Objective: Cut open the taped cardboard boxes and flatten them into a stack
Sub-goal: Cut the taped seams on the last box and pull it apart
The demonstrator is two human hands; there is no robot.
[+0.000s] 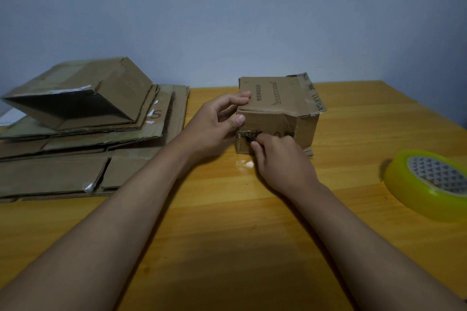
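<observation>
A small taped cardboard box [278, 106] stands on the wooden table [227, 222] at centre, with printed text on top and black marker scribble on its near face. My left hand [217, 118] grips the box's near left corner, fingers on top and thumb on the near face. My right hand [280, 159] pinches a small dark cutting tool [249, 139] whose tip lies against the tape low on the near face. On the left lies a stack of flattened boxes [75, 159], topped by one half-collapsed, still open box [80, 93].
A thick roll of yellow tape [427, 184] lies on the table at the right edge. A scrap of clear tape [243, 164] sits on the table just in front of the box. A blue-grey wall stands behind the table.
</observation>
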